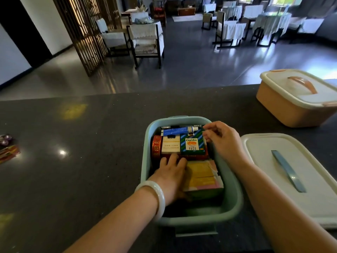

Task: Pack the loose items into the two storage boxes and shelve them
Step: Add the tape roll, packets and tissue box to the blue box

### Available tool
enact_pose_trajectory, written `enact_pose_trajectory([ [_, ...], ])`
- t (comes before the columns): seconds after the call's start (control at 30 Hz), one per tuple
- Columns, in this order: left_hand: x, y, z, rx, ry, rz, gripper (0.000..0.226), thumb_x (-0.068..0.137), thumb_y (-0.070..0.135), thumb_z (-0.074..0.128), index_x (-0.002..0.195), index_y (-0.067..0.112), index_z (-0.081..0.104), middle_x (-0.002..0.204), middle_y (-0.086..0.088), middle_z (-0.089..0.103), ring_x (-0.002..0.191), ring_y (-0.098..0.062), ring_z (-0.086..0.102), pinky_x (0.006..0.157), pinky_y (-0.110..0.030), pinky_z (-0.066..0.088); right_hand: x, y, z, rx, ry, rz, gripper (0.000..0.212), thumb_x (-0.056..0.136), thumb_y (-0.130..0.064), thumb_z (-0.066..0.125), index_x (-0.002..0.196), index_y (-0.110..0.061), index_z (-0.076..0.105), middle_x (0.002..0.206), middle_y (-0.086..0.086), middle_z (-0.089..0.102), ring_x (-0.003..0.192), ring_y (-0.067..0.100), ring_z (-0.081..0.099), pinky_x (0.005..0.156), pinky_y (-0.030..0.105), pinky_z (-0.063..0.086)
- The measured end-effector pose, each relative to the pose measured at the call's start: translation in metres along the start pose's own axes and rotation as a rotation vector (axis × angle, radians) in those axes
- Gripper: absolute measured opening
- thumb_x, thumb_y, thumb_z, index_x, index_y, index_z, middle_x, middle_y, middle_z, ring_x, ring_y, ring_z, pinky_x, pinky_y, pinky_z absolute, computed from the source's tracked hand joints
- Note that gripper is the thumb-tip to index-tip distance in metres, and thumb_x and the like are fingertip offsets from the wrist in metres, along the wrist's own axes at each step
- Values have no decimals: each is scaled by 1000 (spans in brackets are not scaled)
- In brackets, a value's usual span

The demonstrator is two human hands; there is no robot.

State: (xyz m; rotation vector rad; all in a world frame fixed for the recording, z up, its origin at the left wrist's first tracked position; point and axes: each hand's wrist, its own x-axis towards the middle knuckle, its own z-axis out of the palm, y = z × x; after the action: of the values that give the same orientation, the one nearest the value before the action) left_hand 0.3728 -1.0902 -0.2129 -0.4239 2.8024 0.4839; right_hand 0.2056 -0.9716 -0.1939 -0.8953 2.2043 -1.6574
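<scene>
Storage boxes on a dark counter, one being packed by two hands.

Seen from the head camera, a lidless green storage box (235,196) sits at centre on the dark counter (82,179), filled with small packets. The left hand (171,172) is laid inside it, fingers spread flat on the packets beside a yellow packet (200,176). The right hand (224,141) is held at the box's far right corner, fingers loosely curled, nothing seen gripped. A white lid (273,161) lies just right. A closed peach storage box (291,106) stands far right. Loose wrappers (8,150) lie far left.
</scene>
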Motion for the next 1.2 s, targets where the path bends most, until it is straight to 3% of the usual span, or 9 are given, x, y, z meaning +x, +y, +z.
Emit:
enact_pose_trajectory([
  [0.2, 7, 4, -1, 151, -41, 12, 86, 74, 41, 78, 137, 29, 20, 143, -4, 19, 127, -34, 25, 103, -53, 38, 1, 4, 1, 1, -6, 7, 15, 95, -14, 57, 102, -24, 64, 97, -5, 67, 87, 3, 67, 61, 16, 55],
  [0.4, 2, 7, 0, 260, 73, 50, 88, 73, 49, 76, 138, 28, 21, 141, -5, 24, 127, -31, 28, 99, -48, 41, 2, 7, 4, -150, -39, -92, 22, 86, -15, 70, 99, -31, 63, 92, -11, 66, 86, -5, 63, 66, 12, 52],
  [0.5, -2, 4, 1, 214, 27, 20, 91, 72, 51, 76, 139, 29, 19, 143, -5, 20, 128, -31, 26, 100, -48, 40, 3, 4, 7, -358, -157, -142, 31, 77, -26, 78, 99, -36, 58, 95, -19, 59, 85, -7, 58, 62, 9, 45],
  [0.67, -2, 5, -2, 163, -13, -52, 81, 78, 38, 74, 138, 30, 20, 142, -5, 19, 127, -34, 27, 100, -50, 41, 5, 4, 9, -644, -278, -201, 43, 72, -35, 80, 106, -32, 54, 115, -14, 48, 110, 2, 38, 88, 23, 40],
  [0.87, -4, 6, -5, 30, -64, -79, 79, 80, 33, 74, 139, 31, 21, 144, -5, 16, 129, -37, 33, 104, -53, 39, 8, 4, 10, -734, -329, -238, 49, 71, -39, 80, 109, -32, 50, 117, -12, 43, 111, 3, 33, 92, 26, 39],
  [1.2, -5, 5, -1, -58, -8, -51, 77, 79, 28, 76, 136, 30, 23, 144, -5, 15, 120, -33, 44, 98, -50, 46, 15, 4, 5, -840, -399, -324, 48, 74, -33, 77, 112, -29, 48, 122, -8, 42, 118, 10, 35, 97, 29, 38],
])
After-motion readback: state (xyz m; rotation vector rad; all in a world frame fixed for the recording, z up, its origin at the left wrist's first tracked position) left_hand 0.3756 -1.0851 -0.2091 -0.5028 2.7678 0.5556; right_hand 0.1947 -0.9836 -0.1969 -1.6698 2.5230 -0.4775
